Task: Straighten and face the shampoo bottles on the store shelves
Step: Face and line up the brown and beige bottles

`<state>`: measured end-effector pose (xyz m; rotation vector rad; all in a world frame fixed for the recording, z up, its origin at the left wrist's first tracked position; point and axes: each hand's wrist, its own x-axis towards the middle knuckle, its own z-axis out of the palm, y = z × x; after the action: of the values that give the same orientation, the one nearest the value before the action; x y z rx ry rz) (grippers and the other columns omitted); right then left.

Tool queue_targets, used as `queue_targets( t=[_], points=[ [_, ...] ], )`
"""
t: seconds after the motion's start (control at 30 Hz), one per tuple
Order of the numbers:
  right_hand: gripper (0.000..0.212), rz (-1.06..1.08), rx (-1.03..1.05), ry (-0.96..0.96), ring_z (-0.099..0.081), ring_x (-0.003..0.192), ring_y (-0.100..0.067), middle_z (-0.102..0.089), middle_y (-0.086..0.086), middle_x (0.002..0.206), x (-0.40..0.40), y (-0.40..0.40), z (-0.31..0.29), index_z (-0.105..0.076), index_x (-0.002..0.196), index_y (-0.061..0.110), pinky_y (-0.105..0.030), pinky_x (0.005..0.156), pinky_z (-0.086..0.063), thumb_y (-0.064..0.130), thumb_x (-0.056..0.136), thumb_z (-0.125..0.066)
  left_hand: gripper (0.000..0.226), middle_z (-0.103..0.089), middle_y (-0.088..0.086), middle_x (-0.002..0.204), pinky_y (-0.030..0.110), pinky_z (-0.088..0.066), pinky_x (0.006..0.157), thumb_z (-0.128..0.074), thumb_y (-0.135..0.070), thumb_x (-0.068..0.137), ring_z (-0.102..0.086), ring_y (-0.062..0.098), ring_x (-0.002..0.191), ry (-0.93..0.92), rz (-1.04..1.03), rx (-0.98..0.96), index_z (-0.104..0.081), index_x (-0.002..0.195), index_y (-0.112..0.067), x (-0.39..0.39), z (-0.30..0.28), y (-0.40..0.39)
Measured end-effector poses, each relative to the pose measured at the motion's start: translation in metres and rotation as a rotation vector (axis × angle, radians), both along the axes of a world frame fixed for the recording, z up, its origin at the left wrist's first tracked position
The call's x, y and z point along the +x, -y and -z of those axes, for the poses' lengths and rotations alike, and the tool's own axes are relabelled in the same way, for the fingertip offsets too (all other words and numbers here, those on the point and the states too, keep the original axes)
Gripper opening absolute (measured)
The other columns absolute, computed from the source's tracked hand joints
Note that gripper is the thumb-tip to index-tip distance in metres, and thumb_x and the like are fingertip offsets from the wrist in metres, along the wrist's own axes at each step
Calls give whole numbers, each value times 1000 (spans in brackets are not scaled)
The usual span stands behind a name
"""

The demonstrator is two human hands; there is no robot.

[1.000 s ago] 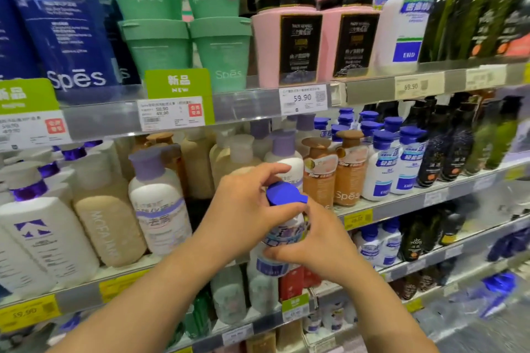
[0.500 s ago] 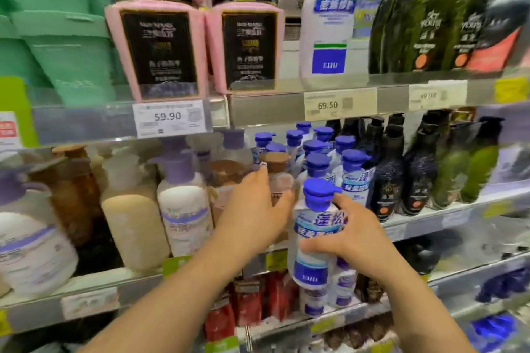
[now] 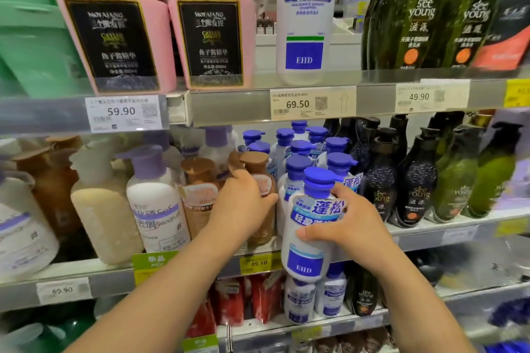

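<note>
My right hand [image 3: 351,223] holds a white shampoo bottle [image 3: 305,255] with a blue pump cap. The bottle is upright, its blue label faces me, and it hangs just in front of the middle shelf's edge [image 3: 430,238]. Right behind it stand several matching blue-capped white bottles [image 3: 298,152] in rows. My left hand [image 3: 243,206] reaches onto the same shelf and grips a brown bottle [image 3: 256,162] beside that row, fingers on its left side and thumb on its right.
Left of the brown bottles stand white bottles with purple pumps [image 3: 156,209] and a cream bottle [image 3: 100,215]. Dark and green See Young bottles [image 3: 413,189] fill the right side. Pink tubs [image 3: 114,40] and one white bottle [image 3: 305,23] sit on the shelf above.
My left hand left the white bottle and moved onto the brown bottle. My right hand carried the white bottle right and up, toward the blue-capped row. The view swung right.
</note>
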<state>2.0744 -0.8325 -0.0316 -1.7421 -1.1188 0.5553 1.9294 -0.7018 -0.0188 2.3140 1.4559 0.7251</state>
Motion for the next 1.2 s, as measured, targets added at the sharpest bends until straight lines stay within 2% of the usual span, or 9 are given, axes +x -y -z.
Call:
queue_targets(
  t=[0.13, 0.3, 0.47, 0.57, 0.67, 0.73, 0.83, 1.0, 1.2],
  points=[
    [97, 16, 4, -2, -73, 84, -8, -76, 7, 101, 4, -2, -2, -59, 118, 22, -39, 77, -61, 51, 31, -91, 95, -52, 19, 128, 37, -56, 78, -71, -54, 79, -64, 31, 103, 14, 59, 211, -6, 136, -15, -8, 9, 10],
    [96, 21, 10, 32, -72, 84, -4, -74, 12, 99, 0, -8, -11, -57, 115, 30, -39, 79, -60, 55, 29, -88, 104, -46, 16, 139, 42, -56, 77, -71, -53, 78, -64, 29, 104, 97, 149, 264, 8, 141, -30, -23, 14, 23],
    [73, 4, 20, 85, -71, 77, 3, -74, 19, 90, -9, -13, -20, -61, 105, 34, -34, 76, -60, 43, 40, -94, 111, -46, 7, 144, 33, -49, 87, -76, -58, 70, -57, 25, 116, 183, 178, 279, 5, 142, -37, -51, -12, 35],
    [66, -3, 24, 193, -65, 76, 12, -71, 23, 86, -21, -16, -26, -60, 99, 38, -23, 68, -53, 48, 43, -92, 113, -53, 0, 138, 34, -51, 86, -77, -66, 60, -59, 20, 114, 195, 199, 267, -2, 140, -41, -70, -27, 44],
    [58, -18, 1, 302, -62, 77, 12, -67, 26, 82, -36, -16, -35, -57, 90, 41, -24, 67, -48, 52, 45, -92, 119, -60, -7, 129, 36, -53, 85, -76, -74, 50, -62, 15, 108, 202, 183, 199, -9, 141, -37, -90, -35, 48],
    [60, -37, -23, 355, -63, 82, 6, -68, 25, 86, -45, -17, -40, -59, 93, 40, -31, 74, -53, 58, 45, -91, 121, -62, -14, 122, 33, -53, 85, -73, -79, 41, -62, 9, 104, 236, 166, 148, -14, 139, -40, -103, -37, 46],
    [70, -21, -56, 421, -65, 92, -7, -68, 23, 94, -58, -27, -43, -57, 102, 38, -41, 82, -54, 68, 44, -84, 121, -56, -28, 108, 17, -48, 77, -70, -83, 33, -57, -6, 93, 277, 148, 96, -19, 136, -45, -120, -41, 41],
    [72, 87, -7, 393, -66, 96, -17, -69, 14, 102, -72, -60, -37, -52, 105, 38, -43, 82, -55, 69, 45, -78, 116, -60, -19, 114, 27, -52, 81, -84, -67, 41, -62, 5, 98, 272, 128, 91, -21, 136, -47, -142, -42, 34],
    [79, 112, -96, 435, -65, 101, -22, -69, 4, 110, -75, -85, -24, -51, 118, 26, -45, 83, -56, 57, 55, -87, 115, -60, -26, 112, 25, -54, 81, -84, -69, 39, -61, -2, 97, 250, 137, 62, -21, 135, -52, -162, -40, 26]
  ],
)
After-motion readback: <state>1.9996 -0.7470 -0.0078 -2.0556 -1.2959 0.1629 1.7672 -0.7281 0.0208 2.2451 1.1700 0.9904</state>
